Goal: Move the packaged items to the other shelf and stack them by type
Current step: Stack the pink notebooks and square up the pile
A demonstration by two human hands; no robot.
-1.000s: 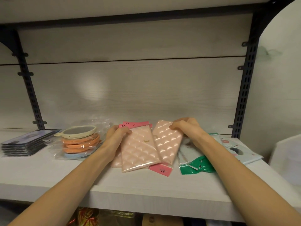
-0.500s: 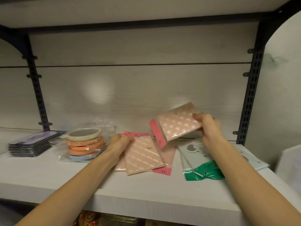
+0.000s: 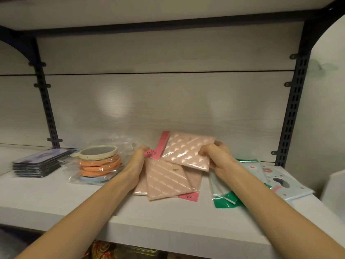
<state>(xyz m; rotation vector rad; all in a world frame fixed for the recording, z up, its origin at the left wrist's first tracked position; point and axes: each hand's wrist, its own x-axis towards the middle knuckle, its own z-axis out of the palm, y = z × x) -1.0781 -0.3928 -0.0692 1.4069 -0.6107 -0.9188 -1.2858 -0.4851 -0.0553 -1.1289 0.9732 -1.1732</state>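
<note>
Item: pink quilted packet (image 3: 187, 152), pink header strip at its left end, held tilted above the white shelf (image 3: 56, 199). It is gripped at its right edge by the right hand (image 3: 214, 156), fingers curled round it; its pink strip is pinched by the left hand (image 3: 139, 156). Half a second ago the packet was held higher and farther right by the right hand alone, while the left hand rested on the pile below; it is now lowered over that pile of matching pink quilted packets (image 3: 166, 182), which lies flat on the shelf. Also on the shelf: bagged round mirrors (image 3: 99, 163), cream over orange, to the left; a stack of dark flat packs (image 3: 39, 163) farther left; green-headed packets (image 3: 224, 197) and pale blue printed packets (image 3: 283, 182) to the right, unchanged.
</note>
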